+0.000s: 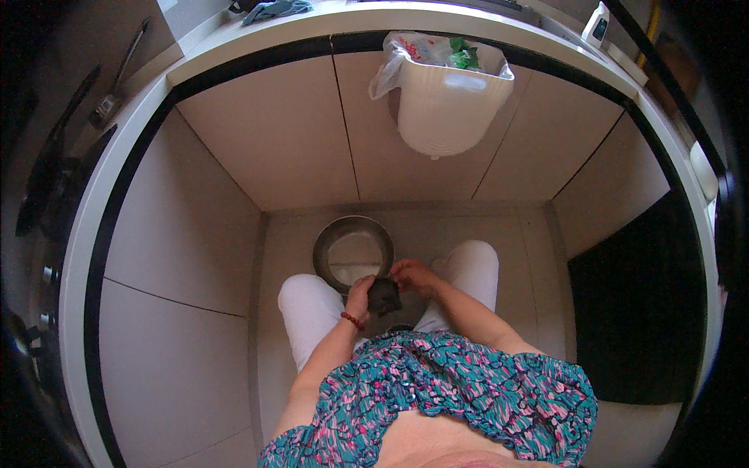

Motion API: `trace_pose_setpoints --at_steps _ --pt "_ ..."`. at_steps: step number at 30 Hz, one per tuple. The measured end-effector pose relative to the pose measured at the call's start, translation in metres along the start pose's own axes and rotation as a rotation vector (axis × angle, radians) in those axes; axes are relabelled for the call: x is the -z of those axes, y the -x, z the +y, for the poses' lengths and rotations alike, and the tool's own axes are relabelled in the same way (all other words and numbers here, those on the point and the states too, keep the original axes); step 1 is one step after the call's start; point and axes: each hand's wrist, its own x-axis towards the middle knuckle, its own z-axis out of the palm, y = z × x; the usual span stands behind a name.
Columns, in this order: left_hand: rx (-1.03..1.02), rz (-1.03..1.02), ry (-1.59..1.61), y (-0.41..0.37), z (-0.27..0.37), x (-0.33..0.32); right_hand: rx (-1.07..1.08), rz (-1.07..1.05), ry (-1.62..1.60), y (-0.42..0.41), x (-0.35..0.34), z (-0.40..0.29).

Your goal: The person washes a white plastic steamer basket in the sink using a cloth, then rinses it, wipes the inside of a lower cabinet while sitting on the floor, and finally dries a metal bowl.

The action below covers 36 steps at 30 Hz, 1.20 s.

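My left hand, with a red bead bracelet at its wrist, grips a dark, lumpy item from its left side. What the item is made of cannot be told. My right hand is at the item's upper right edge with fingers bent; whether it pinches the item is too small to see. Just beyond both hands, a round metal basin stands on the floor, and the dark item overlaps its near rim. Part of another dark round rim shows between my legs, mostly hidden by my patterned top.
A white plastic bin with a bag liner hangs on the cabinet front ahead. Cabinets flank me on the left and right, the right one with a black panel. A white counter edge curves overhead around me.
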Motion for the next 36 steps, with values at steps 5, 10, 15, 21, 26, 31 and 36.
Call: trace_pose_setpoints --at_steps 5,10,15,21,26,31,36 --pt "-0.025 -0.002 -0.052 -0.005 -0.004 0.007 -0.009 -0.015 -0.044 -0.001 -0.002 0.0" --pt "-0.068 0.014 -0.07 -0.012 -0.014 0.014 -0.029 -0.032 -0.035 -0.001 -0.004 -0.002" --pt "-0.015 0.0 -0.062 -0.015 -0.016 0.018 -0.011 -0.034 -0.048 0.002 -0.005 -0.002" --pt "0.064 0.003 -0.033 -0.011 -0.012 0.015 -0.004 -0.051 -0.032 0.004 -0.008 -0.004" --pt "0.083 -0.036 -0.001 -0.01 -0.012 0.015 -0.029 -0.06 -0.055 0.011 -0.013 -0.01" --pt "0.01 -0.023 -0.015 -0.023 -0.025 0.029 -0.049 -0.069 -0.094 0.01 -0.017 -0.011" --pt "0.07 -0.031 0.001 -0.005 -0.008 0.008 0.009 -0.068 0.042 0.003 -0.007 -0.002"
